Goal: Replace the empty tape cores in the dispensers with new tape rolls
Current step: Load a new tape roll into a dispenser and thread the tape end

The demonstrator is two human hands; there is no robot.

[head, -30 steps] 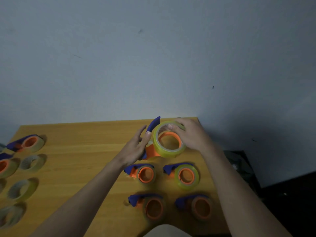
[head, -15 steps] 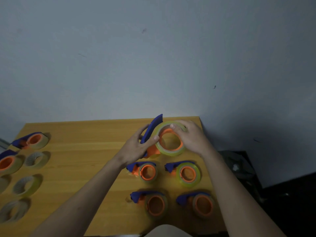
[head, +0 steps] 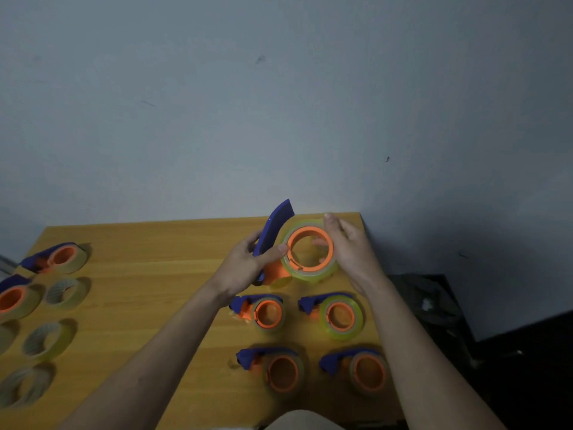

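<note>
My left hand [head: 245, 268] grips the blue handle of an orange-and-blue tape dispenser [head: 274, 231], held tilted above the back right of the wooden table [head: 148, 274]. A clear yellowish tape roll [head: 313, 273] sits around the dispenser's orange hub. My right hand [head: 352, 252] holds that roll from the right, fingers over its rim and one finger inside the hub. Below lie several more dispensers: one with a thin roll [head: 268, 313], one with a full yellow-green roll [head: 341, 316], two nearer me [head: 283, 372] [head: 369, 372].
At the table's left edge lie two more dispensers [head: 59, 257] [head: 14, 301] and several loose clear tape rolls [head: 63, 291] [head: 46, 339] [head: 23, 386]. A grey wall stands behind. The table's right edge drops to a dark floor with a dark bag [head: 431, 302].
The dispenser has tilted so its hub faces me more squarely, and the roll now sits fully around the orange hub. My left thumb has shifted onto the hub's left edge.
</note>
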